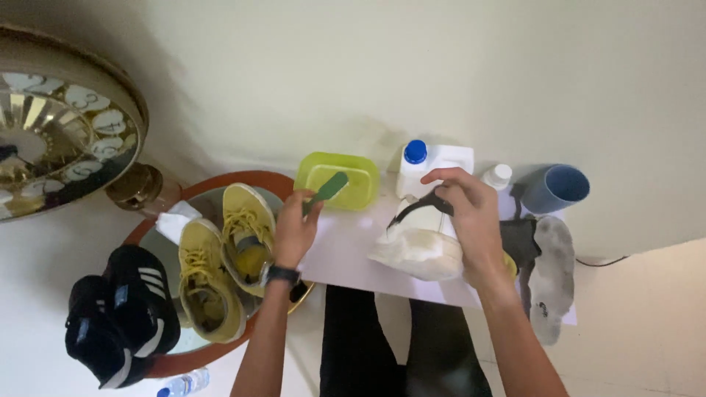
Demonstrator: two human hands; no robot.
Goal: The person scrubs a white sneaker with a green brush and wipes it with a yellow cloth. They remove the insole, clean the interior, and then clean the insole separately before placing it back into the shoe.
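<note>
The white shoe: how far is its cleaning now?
Done: insoles lie out beside it. In hand: the right hand grips the white shoe on the white sheet; the left hand holds a green brush. Left: yellow sneakers and black sneakers wait aside.

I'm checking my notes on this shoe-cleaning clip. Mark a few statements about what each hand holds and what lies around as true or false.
1. The left hand holds a green brush. True.
2. The right hand rests on a black shoe. False: it grips a white shoe on the white sheet.
3. A pair of yellow shoes lies on the round table. True.
4. The white jug has a red cap. False: its cap is blue.
5. The green tub stands behind the left hand, near the wall. True.
6. The black shoes lie right of the white shoe. False: they are at far left.
</note>
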